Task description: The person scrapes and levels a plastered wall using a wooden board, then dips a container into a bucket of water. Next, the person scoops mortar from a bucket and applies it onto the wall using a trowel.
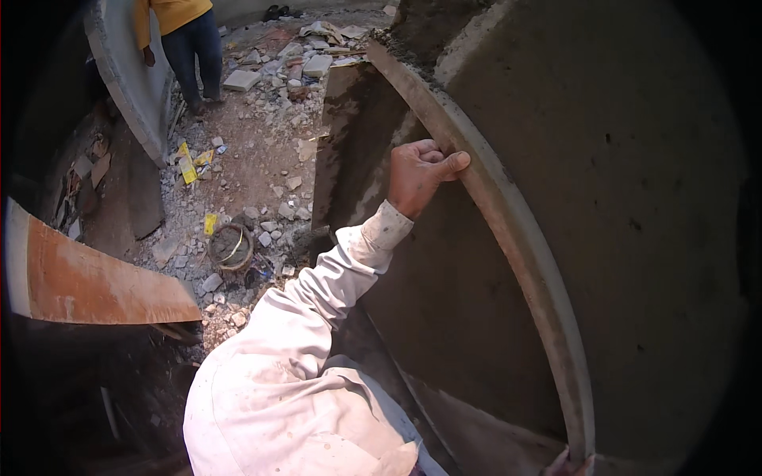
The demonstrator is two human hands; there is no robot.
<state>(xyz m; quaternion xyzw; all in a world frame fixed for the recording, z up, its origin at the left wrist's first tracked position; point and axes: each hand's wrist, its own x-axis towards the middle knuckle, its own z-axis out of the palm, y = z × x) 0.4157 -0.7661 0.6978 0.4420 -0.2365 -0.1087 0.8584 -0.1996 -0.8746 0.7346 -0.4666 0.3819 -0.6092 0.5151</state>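
Observation:
A long, narrow straightedge board [508, 218], bent to the eye by the lens, lies along the wet, dark grey plastered wall [643, 206]. My left hand [421, 176], in a pale, stained sleeve, grips its edge in the upper part, the thumb on top and the fingers curled. Down at the lower rim, part of my right hand [562, 464] closes around the board's near end; most of that hand is out of the picture. Wet mortar [413, 59] clings near the far end of the board.
Rubble [294, 71] covers the ground at the left, with a round pan of mortar [231, 246] and yellow wrappers [187, 163]. A person in a yellow top [181, 16] stands at the back beside a grey wall [131, 79]. An orange-brown panel [103, 278] juts in at left.

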